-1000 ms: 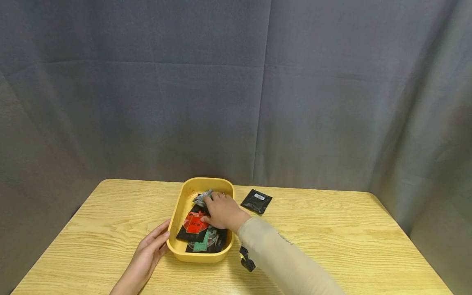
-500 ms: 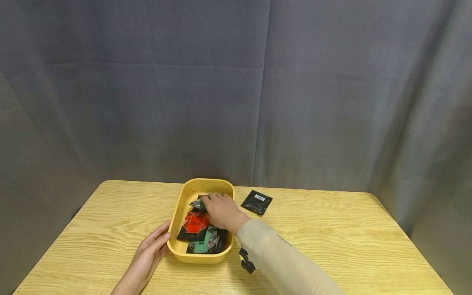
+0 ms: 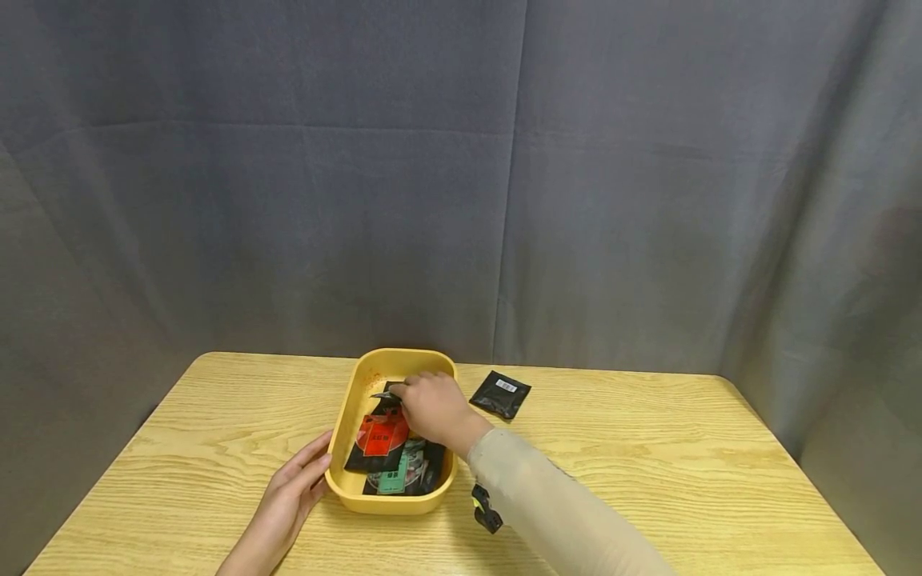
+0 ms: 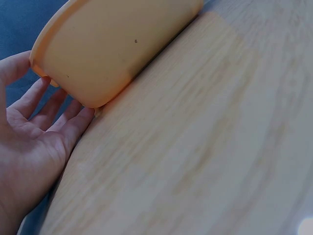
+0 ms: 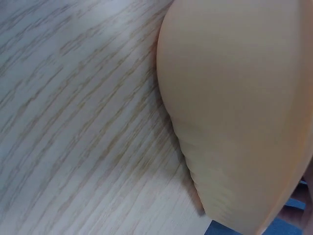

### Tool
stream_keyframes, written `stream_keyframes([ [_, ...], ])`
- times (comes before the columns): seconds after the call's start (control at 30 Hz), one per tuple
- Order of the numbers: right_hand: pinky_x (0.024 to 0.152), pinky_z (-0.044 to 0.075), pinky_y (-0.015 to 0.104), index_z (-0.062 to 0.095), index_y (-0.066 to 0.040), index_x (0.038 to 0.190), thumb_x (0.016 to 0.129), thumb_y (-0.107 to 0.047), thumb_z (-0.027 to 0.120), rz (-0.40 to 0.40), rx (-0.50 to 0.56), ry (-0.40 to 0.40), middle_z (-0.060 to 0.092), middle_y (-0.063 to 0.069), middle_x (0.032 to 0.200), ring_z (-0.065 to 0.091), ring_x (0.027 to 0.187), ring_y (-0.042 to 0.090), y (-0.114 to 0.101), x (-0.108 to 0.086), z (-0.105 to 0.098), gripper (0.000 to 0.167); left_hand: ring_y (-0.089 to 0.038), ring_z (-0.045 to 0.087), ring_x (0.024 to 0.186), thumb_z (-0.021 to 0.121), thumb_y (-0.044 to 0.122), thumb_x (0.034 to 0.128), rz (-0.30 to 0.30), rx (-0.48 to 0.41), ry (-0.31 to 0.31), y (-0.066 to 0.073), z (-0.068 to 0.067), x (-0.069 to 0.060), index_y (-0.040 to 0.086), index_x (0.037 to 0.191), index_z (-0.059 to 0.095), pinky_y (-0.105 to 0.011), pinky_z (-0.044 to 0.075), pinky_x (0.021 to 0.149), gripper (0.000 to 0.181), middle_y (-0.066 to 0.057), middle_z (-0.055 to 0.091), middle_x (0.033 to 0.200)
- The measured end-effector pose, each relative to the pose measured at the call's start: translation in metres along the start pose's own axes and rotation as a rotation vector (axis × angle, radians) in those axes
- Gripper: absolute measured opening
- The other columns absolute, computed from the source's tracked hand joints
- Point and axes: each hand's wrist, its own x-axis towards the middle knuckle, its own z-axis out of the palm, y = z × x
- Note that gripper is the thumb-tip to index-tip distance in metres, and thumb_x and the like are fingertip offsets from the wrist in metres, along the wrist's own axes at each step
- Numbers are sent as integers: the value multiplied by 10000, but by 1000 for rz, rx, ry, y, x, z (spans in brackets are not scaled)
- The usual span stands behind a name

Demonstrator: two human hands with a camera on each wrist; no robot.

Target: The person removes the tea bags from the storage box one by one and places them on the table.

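Note:
A yellow bin (image 3: 392, 506) holds several flat black packets. One has a red label (image 3: 378, 438); below it another shows a green label (image 3: 392, 478). My right hand (image 3: 438, 408) reaches inside near the far right, its fingers curled on a dark, shiny packet (image 3: 383, 395) whose edge sticks out to the left. The rest of that packet is hidden under the hand. My left hand (image 3: 288, 484) rests against the bin's left side, fingertips and thumb touching the wall. In the left wrist view, the left hand's (image 4: 41, 127) fingers are spread along the end of the bin (image 4: 122, 44).
A black packet (image 3: 501, 394) with a white barcode label lies on the wooden table (image 3: 648, 456), right of the bin. Grey curtain (image 3: 403, 200) hangs behind the table and at both sides. In the right wrist view, the bin's wall (image 5: 230, 107) covers most of that hand.
My right hand's fingers have curled further over the shiny packet, so less of it shows. The left hand and the bin stay in place.

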Motion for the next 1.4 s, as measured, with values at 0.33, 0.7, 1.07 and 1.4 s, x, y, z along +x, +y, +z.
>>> stream_keyframes([
  [0.33,787,529,311,713,-205,1213,933,-194,650,-45,5,136,711,-45,1075,640,931,154,0,-8,-13,288,-15,560,1149,514,178,1031,-6,3,-11,2,1,-1,-61,1516,298,-213,474,945,581,-222,305,1542],
  [0.7,836,515,310,693,-179,1239,903,-210,686,-87,-35,272,695,-26,1121,618,996,163,-1,-26,-18,337,-36,566,1159,515,164,1033,6,-4,-4,1,1,-1,-74,1509,302,-222,479,951,573,-135,398,1491],
  [1.07,843,522,315,665,-170,1278,835,-162,725,-120,-57,361,675,-9,1187,620,1019,175,9,-42,-23,447,-27,562,1157,510,168,1036,8,2,-4,2,0,1,-68,1512,300,-220,479,949,572,-176,356,1518],
  [1.4,866,519,332,583,-193,1386,806,-205,799,-123,-100,305,630,10,1294,607,1080,188,21,-60,-23,618,-33,563,1161,519,167,1029,-3,-1,0,3,2,2,-53,1512,315,-222,472,961,569,-214,316,1545],
])
